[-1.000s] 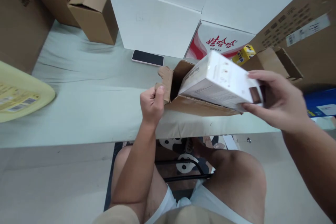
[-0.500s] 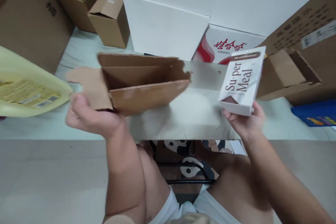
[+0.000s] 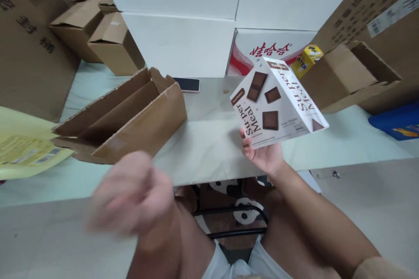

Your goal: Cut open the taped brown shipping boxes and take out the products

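My right hand point(image 3: 263, 154) grips a white "Su-per Meal" box point(image 3: 278, 104) from below, its front printed with chocolate pieces; the box is tilted above the table. An open cardboard box point(image 3: 147, 117) rests on the left part of the table, its top open and a flap showing inside. Just in front of it is my left hand point(image 3: 134, 196), smeared by motion, so its fingers cannot be made out. It is apart from the cardboard box.
A phone point(image 3: 188, 84) lies behind the cardboard box. Small cartons point(image 3: 116, 48) and a yellow bottle point(image 3: 29, 144) stand left. At right are another open carton point(image 3: 353, 78), a yellow box point(image 3: 306, 61) and a blue package point(image 3: 397, 120). White boxes point(image 3: 176, 43) line the back.
My left hand has let go of the cardboard box and drawn back toward me. That box now sits further left, turned. My right hand has turned the white box, showing its chocolate-printed side.
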### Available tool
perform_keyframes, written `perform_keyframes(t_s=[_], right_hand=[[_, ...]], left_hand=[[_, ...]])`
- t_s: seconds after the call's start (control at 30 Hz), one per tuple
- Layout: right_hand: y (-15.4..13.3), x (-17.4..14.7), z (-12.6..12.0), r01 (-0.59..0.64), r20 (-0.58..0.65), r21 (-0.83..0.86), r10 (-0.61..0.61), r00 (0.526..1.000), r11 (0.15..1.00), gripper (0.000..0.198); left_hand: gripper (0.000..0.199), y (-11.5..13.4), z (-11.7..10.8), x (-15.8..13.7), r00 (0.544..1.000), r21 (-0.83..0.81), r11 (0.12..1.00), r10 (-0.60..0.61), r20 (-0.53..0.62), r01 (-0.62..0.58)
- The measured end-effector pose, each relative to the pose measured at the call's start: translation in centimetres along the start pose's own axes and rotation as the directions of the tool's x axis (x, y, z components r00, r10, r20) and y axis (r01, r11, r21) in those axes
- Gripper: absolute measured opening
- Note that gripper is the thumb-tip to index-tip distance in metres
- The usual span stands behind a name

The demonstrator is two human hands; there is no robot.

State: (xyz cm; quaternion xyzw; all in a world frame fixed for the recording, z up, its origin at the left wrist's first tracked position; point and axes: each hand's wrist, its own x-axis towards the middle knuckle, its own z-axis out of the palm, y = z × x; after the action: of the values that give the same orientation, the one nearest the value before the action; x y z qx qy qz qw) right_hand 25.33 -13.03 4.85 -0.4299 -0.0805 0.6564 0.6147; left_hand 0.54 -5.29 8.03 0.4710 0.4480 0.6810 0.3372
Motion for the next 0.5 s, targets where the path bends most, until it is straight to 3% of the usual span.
perform_keyframes(t_s=[0.07, 0.1, 0.13, 0.2, 0.23, 0.27, 0.3, 0.33, 0.4, 0.5], right_hand=[[0.9, -0.6, 0.6, -0.073, 0.035, -0.008, 0.073, 0.997, 0.997, 0.043], [1.4, -0.9, 0.8, -0.122, 0.062, -0.017, 0.123, 0.990, 0.992, 0.041], [2.1, -1.1, 1.0, -0.179, 0.095, -0.027, 0.180, 0.979, 0.984, 0.039], [3.4, -1.4, 1.2, -0.288, 0.166, -0.053, 0.293, 0.942, 0.956, 0.039], [4.0, -1.4, 1.2, -0.315, 0.199, -0.070, 0.323, 0.925, 0.946, 0.041], [4.4, -1.2, 1.2, -0.309, 0.221, -0.092, 0.322, 0.921, 0.947, 0.043], [4.7, -0.8, 0.9, -0.267, 0.220, -0.121, 0.288, 0.932, 0.956, 0.044], [4.8, -0.3, 0.6, -0.195, 0.183, -0.153, 0.222, 0.958, 0.969, 0.044], [4.1, 0.8, -0.5, -0.039, 0.033, -0.216, 0.047, 0.998, 0.976, 0.042], [1.9, 2.3, -2.9, 0.129, -0.132, -0.268, -0.169, 0.977, 0.955, 0.047]], left_hand=[[0.057, -1.7, 2.0, -1.8, 0.984, -0.014, 0.999, -0.045, 0.175, 0.048], [0.051, -2.6, 3.0, -2.7, 0.949, -0.013, 0.993, -0.111, 0.296, 0.120], [0.049, -3.3, 4.0, -3.5, 0.852, -0.021, 0.964, -0.224, 0.473, 0.265], [0.057, -4.4, 5.4, -4.8, 0.578, -0.008, 0.830, -0.382, 0.721, 0.558], [0.060, -4.7, 5.8, -5.3, 0.450, 0.010, 0.741, -0.418, 0.789, 0.671], [0.062, -5.0, 6.1, -5.7, 0.381, 0.006, 0.665, -0.435, 0.816, 0.747], [0.062, -5.1, 6.3, -5.9, 0.364, -0.021, 0.609, -0.446, 0.817, 0.793], [0.062, -5.2, 6.5, -6.0, 0.390, -0.067, 0.575, -0.461, 0.797, 0.816], [0.063, -5.5, 6.7, -5.6, 0.503, -0.173, 0.567, -0.498, 0.707, 0.805], [0.063, -6.3, 6.9, -4.5, 0.630, -0.193, 0.648, -0.555, 0.543, 0.737]])
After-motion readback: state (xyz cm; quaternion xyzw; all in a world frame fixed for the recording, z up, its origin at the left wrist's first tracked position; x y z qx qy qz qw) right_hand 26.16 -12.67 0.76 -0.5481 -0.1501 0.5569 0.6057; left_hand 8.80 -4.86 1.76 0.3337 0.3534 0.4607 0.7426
